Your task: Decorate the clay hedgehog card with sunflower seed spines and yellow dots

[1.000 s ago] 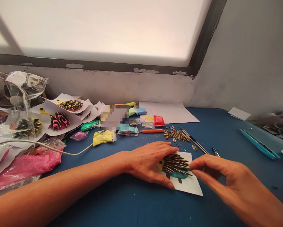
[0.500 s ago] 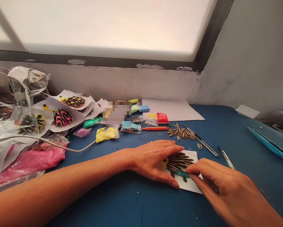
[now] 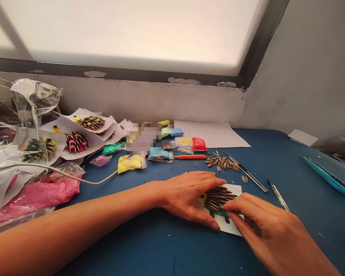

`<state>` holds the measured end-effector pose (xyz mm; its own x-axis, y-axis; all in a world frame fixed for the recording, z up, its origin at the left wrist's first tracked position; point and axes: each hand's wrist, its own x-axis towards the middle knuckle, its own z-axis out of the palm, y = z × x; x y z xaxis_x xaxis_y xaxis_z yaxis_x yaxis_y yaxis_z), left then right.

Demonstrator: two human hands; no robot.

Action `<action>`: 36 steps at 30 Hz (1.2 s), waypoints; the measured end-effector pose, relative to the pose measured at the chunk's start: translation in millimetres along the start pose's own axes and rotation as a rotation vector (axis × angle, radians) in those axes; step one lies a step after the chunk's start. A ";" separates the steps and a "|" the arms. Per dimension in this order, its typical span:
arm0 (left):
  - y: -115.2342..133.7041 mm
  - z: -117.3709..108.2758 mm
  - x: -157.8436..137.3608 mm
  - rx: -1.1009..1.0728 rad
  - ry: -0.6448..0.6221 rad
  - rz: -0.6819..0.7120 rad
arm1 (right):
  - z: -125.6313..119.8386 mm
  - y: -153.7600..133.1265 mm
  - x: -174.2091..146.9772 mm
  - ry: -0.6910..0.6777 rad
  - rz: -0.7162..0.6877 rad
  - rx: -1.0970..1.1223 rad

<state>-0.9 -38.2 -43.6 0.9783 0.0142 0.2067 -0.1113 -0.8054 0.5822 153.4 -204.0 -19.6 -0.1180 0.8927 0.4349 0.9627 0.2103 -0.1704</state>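
A white paper card (image 3: 232, 228) lies on the blue table, bearing a hedgehog figure (image 3: 218, 197) with a yellow head, dark feet and rows of striped sunflower seeds set as spines in teal clay. My left hand (image 3: 189, 197) rests flat across the card's left side, fingers and thumb spread around the yellow head. At the lower right of the spines, my right hand (image 3: 255, 218) pinches a sunflower seed against the teal clay; the fingertips cover most of it.
Loose sunflower seeds (image 3: 222, 163) lie beyond the card, beside a craft knife (image 3: 245, 171), a pen (image 3: 278, 195) and an orange tool (image 3: 189, 156). Coloured clay packets (image 3: 130, 163) sit behind my left forearm. Finished seed-animal cards (image 3: 77, 142) and a pink cloth (image 3: 51, 191) are heaped left.
My right fingertips have shifted slightly left, closer in to the spines, covering more of the teal clay. My left hand stays spread on the card.
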 end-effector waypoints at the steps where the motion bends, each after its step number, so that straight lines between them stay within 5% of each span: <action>1: 0.0 0.1 0.0 0.001 0.001 0.002 | -0.3 -0.9 1.1 0.020 -0.003 0.005; 27: 1.1 -0.8 1.0 -0.006 0.004 -0.003 | 5.0 0.4 -3.8 -0.086 -0.039 -0.189; 36: 1.4 -1.0 0.1 0.030 -0.006 -0.034 | -13.4 12.0 -1.0 0.098 0.052 -0.260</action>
<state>-1.1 -38.7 -41.9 0.9824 0.0383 0.1828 -0.0731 -0.8218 0.5651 168.3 -207.7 -10.3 -0.0547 0.8540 0.5175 0.9985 0.0446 0.0319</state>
